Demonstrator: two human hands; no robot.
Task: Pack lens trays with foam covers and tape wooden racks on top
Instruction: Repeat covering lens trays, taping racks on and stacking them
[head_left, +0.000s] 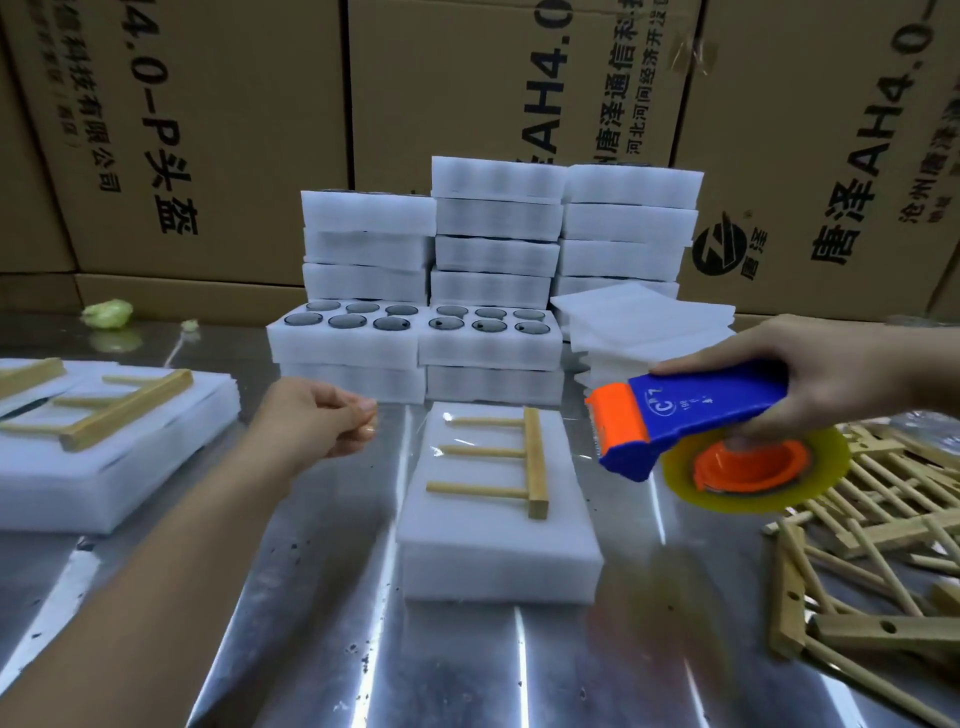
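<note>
Lens tray (498, 551), closed under a white foam cover, sits at the centre of the steel tabletop (363, 649). A wooden rack (536, 462) lies flat on it, its three pegs pointing to 9 o'clock. A glint of clear tape shows on the cover's far left corner.

At 9 o'clock of the tray the left hand (311, 421) hovers with curled fingers, thumb against forefinger. Whether it pinches a clear tape end cannot be told. At 3 o'clock the right hand (831, 374) grips a blue and orange tape dispenser (701, 410), held above the tabletop.

The taping step seems to be in hand. The next move likely calls for bringing the dispenser's blade end down to the tray and drawing tape across the rack.

Loose racks (883, 519) are piled at 4 o'clock. Finished packs (104, 467) lie at 9 o'clock. At 12 o'clock stand open trays (358, 332) showing dark lenses, then foam stacks (498, 228), then cardboard cartons (208, 130).
</note>
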